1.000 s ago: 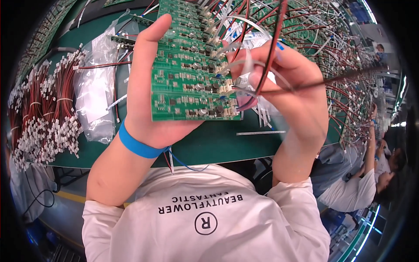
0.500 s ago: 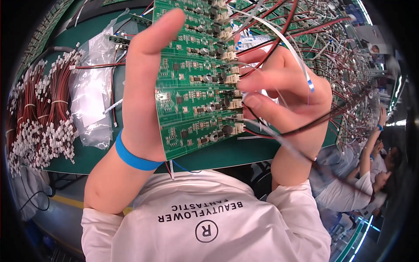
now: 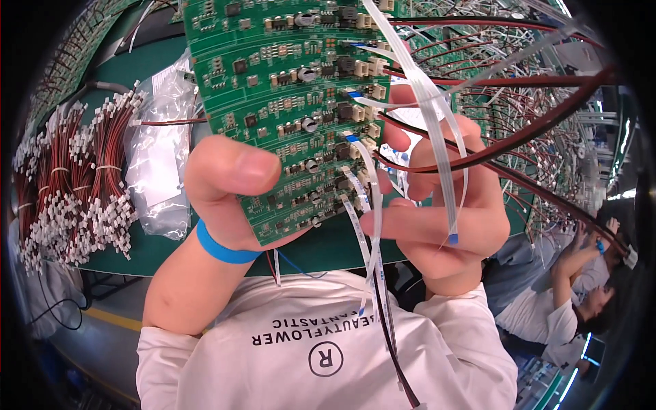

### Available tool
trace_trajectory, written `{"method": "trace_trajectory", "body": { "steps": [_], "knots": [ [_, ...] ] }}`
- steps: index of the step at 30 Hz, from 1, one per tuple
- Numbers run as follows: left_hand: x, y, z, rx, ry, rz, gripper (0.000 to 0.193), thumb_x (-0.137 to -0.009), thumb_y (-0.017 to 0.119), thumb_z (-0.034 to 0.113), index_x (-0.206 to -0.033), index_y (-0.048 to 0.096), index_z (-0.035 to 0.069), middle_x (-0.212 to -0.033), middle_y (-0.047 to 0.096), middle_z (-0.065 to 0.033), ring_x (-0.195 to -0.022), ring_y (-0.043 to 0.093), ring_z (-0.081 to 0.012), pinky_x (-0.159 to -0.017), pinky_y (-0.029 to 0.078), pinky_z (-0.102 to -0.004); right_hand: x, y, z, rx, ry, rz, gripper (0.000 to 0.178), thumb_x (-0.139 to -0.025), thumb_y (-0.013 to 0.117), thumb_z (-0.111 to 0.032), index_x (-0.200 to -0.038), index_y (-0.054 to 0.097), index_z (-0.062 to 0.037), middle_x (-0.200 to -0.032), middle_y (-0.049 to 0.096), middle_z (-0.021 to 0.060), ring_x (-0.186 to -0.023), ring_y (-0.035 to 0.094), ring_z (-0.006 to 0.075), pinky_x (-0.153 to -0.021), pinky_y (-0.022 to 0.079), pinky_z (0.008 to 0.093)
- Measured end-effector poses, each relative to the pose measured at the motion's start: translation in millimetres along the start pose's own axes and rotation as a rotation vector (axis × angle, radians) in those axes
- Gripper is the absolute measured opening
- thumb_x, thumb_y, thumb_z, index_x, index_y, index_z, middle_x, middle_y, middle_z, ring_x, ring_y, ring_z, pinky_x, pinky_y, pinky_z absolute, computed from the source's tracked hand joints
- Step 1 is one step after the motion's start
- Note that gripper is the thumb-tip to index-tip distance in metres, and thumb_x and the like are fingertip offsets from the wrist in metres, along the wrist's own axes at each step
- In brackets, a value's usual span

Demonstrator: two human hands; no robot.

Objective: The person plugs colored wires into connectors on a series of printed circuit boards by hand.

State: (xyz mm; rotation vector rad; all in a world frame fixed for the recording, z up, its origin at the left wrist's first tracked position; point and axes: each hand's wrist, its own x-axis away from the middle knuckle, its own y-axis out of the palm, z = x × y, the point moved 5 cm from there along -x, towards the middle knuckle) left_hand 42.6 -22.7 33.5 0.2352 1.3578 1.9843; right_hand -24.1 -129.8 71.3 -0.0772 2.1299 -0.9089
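A green panel of joined circuit boards is held up in front of me. My left hand is closed on its lower left edge, the thumb across the face and the other fingers hidden behind. At the right edge, cream connectors carry red-and-black wires and white ribbon cables with blue ends. My right hand is beside this edge with curled fingers; one fingertip is against the hanging ribbon cables at the lower corner. What those fingers grip is hidden. A long ribbon cable passes in front of the right hand.
Bundled red-and-black wires with white plugs lie on the green table at left, beside a clear plastic bag. More wired boards crowd the far right. Another person sits to the right.
The panel has tilted and shifted left; my left thumb now bends over its face. My right hand has moved from a middle connector to the lower corner. More ribbon cables now hang over the front.
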Motion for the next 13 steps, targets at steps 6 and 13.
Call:
{"method": "trace_trajectory", "body": {
  "steps": [6,13],
  "knots": [
    [2.4,-5.1,-0.4,-0.146,-0.223,0.014,0.120,-0.048,0.076,0.044,-0.140,0.013,-0.002,-0.134,0.030,-0.0293,-0.106,0.052,-0.0299,-0.089,0.050,-0.0391,-0.8,-4.1,-3.8,0.302,0.011,0.061,0.022,-0.051,0.073,0.001,-0.070,0.069,-0.0097,-0.057,0.047,-0.0019,-0.066,0.044,0.0196,-0.068,0.034,0.0332],
    [15.7,-23.5,0.9,-0.359,-0.195,0.095,0.124,-0.051,0.074,0.054,-0.141,0.009,0.000,-0.138,0.021,-0.0291,-0.114,0.048,-0.0308,-0.085,0.051,-0.0413,-1.3,-3.2,-6.7,0.298,0.016,-0.048,0.028,-0.052,0.076,-0.003,-0.078,0.072,-0.0139,-0.070,0.058,-0.0002,-0.071,0.047,0.0188,-0.072,0.033,0.0375]
  ]
}}
